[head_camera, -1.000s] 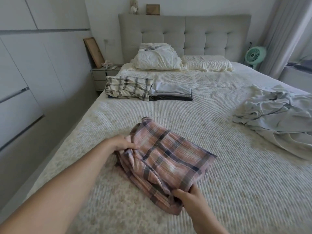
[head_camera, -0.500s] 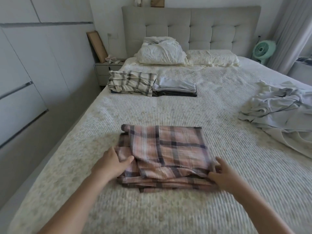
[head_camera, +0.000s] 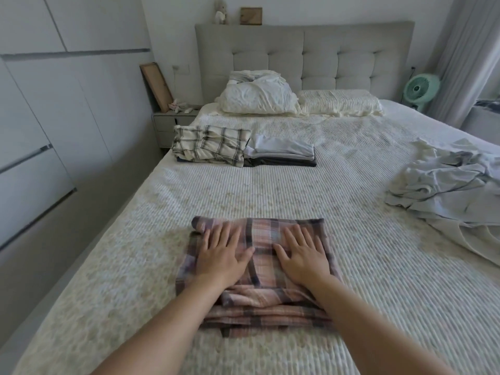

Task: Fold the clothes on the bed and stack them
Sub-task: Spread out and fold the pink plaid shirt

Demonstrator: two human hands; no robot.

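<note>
Two hands: our left hand [head_camera: 223, 254] and right hand [head_camera: 301, 253] lie flat, fingers straight, pressing the plaid garment [head_camera: 257, 269]; neither grasps it.
Garment: folded into a layered rectangle on the near middle of the bed [head_camera: 351, 266], under both palms.
Risk, layers: we judge the loose lower folds at the near edge may slide apart if we lift from the top only.
Risk, carry: reaching to the stack [head_camera: 243, 151] could let the fold sag open unless we support it from beneath.
Stack: checked and pale folded pieces sit far left, near the pillows [head_camera: 297, 100], well apart from our hands.
Unfolded pile: pale clothes [head_camera: 446, 185] lie crumpled at the right.
Path: bare bedspread lies between garment and stack.
Around: nightstand [head_camera: 173, 123], fan [head_camera: 420, 89], headboard [head_camera: 305, 55].
</note>
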